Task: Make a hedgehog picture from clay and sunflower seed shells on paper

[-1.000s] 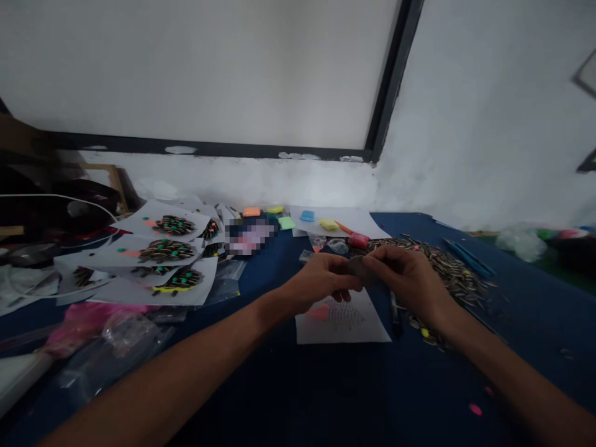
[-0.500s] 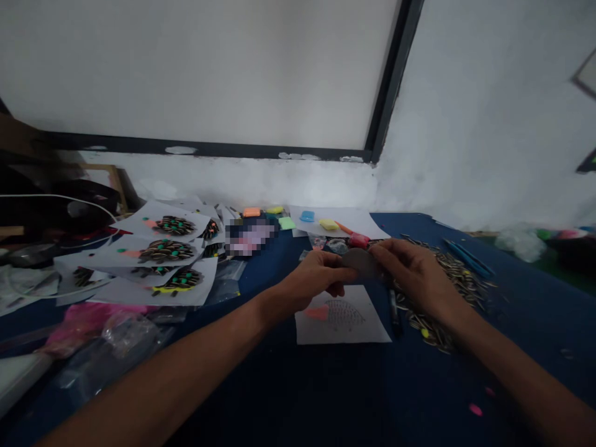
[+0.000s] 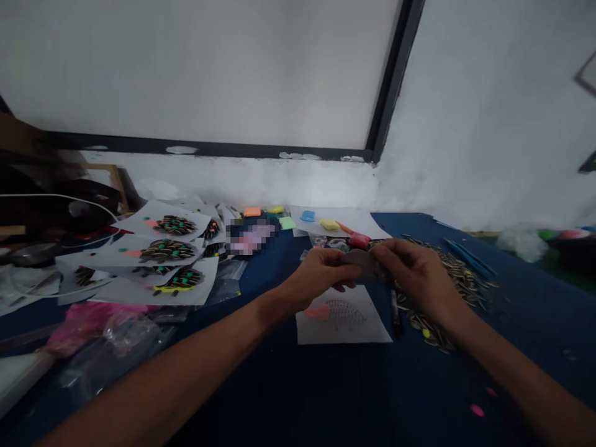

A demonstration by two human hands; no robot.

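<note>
At the sheet's (image 3: 370,307) twelve o'clock, my left hand (image 3: 323,273) and right hand (image 3: 416,271) pinch a grey bit (image 3: 357,257); a slip could lose it among seeds (image 3: 465,279).

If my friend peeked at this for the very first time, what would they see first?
Probably the left hand and right hand in the middle, holding a flat grey piece above a paper with a prickly animal drawn on it. Then the sheets with dark, spiky animals at the left, and the heap of striped seeds at the right.
</note>
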